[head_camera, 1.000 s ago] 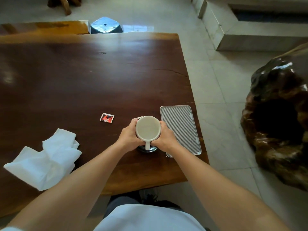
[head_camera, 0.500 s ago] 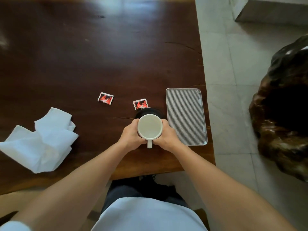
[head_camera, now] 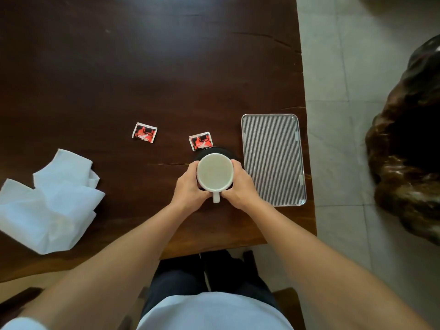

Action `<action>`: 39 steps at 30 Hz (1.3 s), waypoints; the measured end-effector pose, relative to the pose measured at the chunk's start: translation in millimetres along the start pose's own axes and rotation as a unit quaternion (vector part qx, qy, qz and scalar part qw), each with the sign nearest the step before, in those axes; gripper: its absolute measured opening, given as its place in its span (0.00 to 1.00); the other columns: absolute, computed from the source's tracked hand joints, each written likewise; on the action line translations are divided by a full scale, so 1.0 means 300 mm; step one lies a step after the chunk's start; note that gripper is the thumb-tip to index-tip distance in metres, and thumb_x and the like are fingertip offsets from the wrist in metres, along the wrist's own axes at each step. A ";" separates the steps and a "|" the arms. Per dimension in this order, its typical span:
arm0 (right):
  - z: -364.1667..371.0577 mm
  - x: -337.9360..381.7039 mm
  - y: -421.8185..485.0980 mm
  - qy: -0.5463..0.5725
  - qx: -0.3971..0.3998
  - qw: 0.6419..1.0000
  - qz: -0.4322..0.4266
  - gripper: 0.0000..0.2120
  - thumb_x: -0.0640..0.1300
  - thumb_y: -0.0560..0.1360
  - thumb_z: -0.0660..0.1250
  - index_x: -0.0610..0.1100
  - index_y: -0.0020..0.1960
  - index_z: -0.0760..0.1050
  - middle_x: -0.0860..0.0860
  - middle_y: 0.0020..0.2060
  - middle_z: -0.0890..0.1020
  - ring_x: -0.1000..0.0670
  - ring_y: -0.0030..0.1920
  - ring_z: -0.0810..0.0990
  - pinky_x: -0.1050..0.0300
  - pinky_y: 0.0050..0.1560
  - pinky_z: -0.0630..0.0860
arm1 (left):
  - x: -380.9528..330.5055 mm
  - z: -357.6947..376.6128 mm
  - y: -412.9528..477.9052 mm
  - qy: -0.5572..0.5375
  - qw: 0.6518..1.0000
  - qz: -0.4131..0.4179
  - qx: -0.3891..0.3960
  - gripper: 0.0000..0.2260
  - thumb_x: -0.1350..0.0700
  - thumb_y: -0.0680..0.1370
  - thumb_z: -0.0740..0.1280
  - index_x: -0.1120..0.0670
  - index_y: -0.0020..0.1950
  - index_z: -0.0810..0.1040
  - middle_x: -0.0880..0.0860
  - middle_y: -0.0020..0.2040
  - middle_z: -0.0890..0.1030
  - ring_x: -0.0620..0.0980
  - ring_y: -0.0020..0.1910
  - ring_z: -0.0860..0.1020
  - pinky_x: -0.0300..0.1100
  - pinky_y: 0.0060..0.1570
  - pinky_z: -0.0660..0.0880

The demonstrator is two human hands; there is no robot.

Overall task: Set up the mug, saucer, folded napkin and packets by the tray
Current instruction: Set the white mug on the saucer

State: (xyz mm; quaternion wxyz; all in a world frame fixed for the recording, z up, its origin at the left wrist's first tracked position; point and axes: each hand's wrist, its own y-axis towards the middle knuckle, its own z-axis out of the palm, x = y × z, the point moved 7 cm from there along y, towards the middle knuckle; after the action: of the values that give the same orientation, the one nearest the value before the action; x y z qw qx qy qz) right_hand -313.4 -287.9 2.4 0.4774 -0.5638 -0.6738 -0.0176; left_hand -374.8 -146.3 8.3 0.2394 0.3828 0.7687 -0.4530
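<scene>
Over the last second the view tipped downward, and the far end of the table [head_camera: 142, 67] slid out of sight. A second ago the saucer [head_camera: 225, 151] showed as a glint on the near side of the grip, under the handle of the mug [head_camera: 215, 172]. By now its dark rim showed only on the far side of the grip, past the fingertips of the left hand [head_camera: 188, 189] and the right hand [head_camera: 240, 186]. The packet [head_camera: 201, 141] just beyond the grip, then all but hidden behind the left hand, had come fully into view, its near corner at the saucer's rim.
</scene>
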 end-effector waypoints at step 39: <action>0.025 -0.045 -0.013 -0.004 0.000 1.000 0.011 0.43 0.40 0.66 0.80 0.47 0.73 0.60 0.47 0.62 0.74 0.51 0.57 0.72 0.57 0.52 0.70 | 0.045 0.048 0.008 0.011 1.000 0.013 0.024 0.43 0.60 0.67 0.81 0.46 0.73 0.60 0.49 0.63 0.75 0.46 0.61 0.72 0.39 0.55 0.70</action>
State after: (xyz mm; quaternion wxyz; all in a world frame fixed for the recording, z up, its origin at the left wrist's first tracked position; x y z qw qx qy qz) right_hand -322.2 -295.1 -8.7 0.4753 -0.5710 -0.6693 -0.0100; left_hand -380.5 -153.2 -9.6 0.2271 0.4033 0.7551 -0.4643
